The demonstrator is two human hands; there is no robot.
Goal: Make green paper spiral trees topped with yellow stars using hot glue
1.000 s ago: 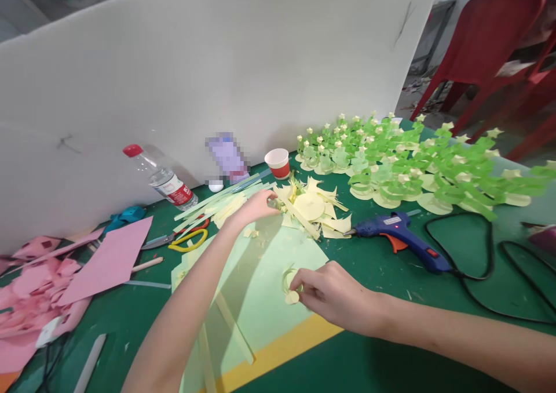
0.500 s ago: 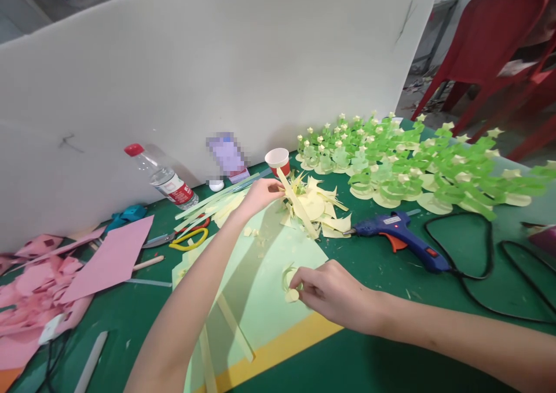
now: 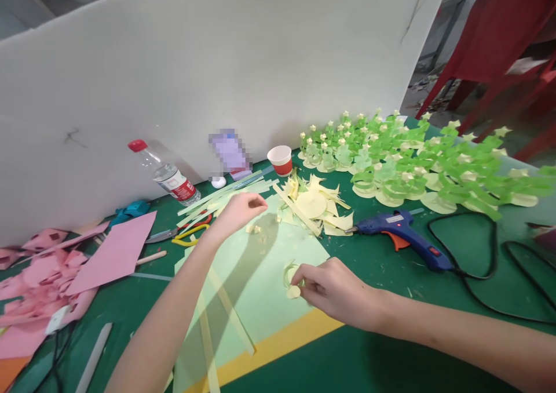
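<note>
With our right hand's fingers pinching the paper ring (image 3: pixel 287 275) near the right edge of the green sheet (image 3: pixel 264 306), and our left hand's fingers bent above it, grasping what, if anything, we cannot tell, we should squeeze lightly to avoid creases.

Curled pale-green paper piece (image 3: pixel 286 274), pale-yellow disc (image 3: pixel 293 292) at its base, in right grip (image 3: pixel 333 293)
</note>
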